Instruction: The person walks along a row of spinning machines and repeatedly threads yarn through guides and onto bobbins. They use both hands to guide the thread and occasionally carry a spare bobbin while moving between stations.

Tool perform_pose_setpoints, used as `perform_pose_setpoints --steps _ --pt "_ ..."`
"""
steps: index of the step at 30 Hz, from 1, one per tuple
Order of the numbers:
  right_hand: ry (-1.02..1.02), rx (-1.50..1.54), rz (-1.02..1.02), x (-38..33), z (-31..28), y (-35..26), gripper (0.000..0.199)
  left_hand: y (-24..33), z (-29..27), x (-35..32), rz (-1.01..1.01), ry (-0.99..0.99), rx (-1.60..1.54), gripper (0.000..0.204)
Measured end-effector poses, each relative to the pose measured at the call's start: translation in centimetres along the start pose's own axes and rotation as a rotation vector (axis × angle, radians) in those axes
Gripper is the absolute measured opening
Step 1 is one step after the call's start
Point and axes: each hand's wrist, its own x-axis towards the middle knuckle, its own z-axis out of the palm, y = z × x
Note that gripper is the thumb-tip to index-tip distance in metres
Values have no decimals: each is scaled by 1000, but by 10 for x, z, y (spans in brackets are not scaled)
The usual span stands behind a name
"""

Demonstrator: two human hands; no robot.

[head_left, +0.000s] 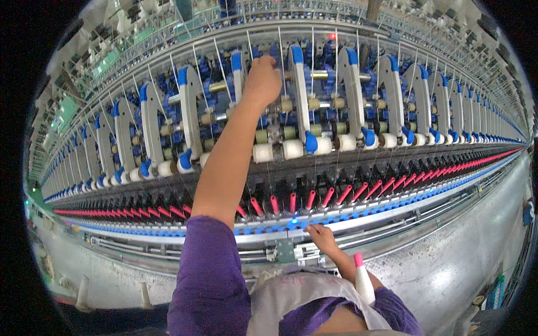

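On a long spinning frame, my left hand [263,81] is raised among the upper rollers, between two grey pressure arms with blue caps [300,84]. Its fingers are curled closed, and whatever they may hold is hidden. Lower down, my right hand [322,238] is close to the blue rail [269,228], with thumb and fingers pinched together. Anything in that pinch is too small to make out. A bobbin of white yarn with a pink tip [364,283] leans by my right forearm, against the apron [274,297]. Between my hands stand the pink spindle tubes [311,199].
White rollers [292,149] run along the frame below the pressure arms. Thin white strands [218,61] hang from above. A metal rail with a bracket [286,251] runs along the lower front, above the grey floor [431,274]. A small blue light [295,221] glows near my right hand.
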Motion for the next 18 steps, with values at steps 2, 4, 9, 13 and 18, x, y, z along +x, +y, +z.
perform_pose_setpoints --steps 2,4,9,13,18 --pt "-67 27 -62 10 0 3 34 10 -19 -44 4 -294 37 23" --pt "-154 125 56 16 -2 4 33 25 -18 -89 -145 -503 108 21" --pt "-198 63 24 32 -5 5 31 39 14 -123 -90 -435 373 31" --pt "-232 48 13 44 -3 32 31 26 36 -106 -230 -604 503 36" --pt "-157 80 29 48 -3 89 31 10 48 -105 -252 -601 436 38"
